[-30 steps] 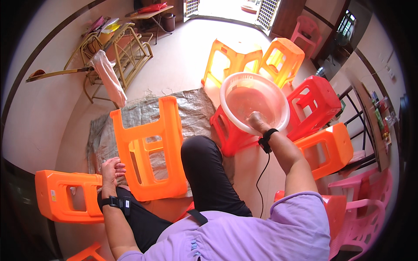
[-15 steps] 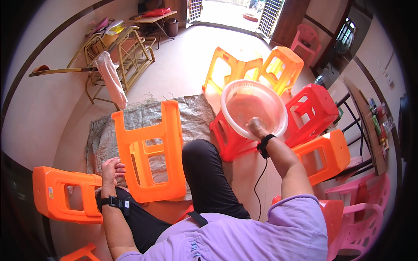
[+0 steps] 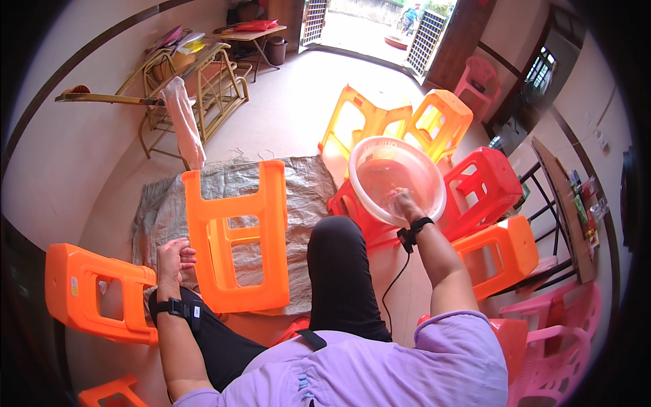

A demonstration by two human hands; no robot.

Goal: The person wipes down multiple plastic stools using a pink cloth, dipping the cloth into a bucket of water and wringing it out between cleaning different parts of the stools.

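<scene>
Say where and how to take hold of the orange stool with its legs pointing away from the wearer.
Probably the left leg of the orange stool, from the left: it is slim, its outer edge lies exposed, and the opening inside it leaves room to wrap around.

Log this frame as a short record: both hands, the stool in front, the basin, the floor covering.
Left hand: fingers loosely curled beside the tipped orange plastic stool; contact unclear
Right hand: inside the white plastic basin; grip unclear
Tipped stool: legs pointing away from the person
Basin support: red plastic stool
Floor covering: grey woven sheet
</scene>
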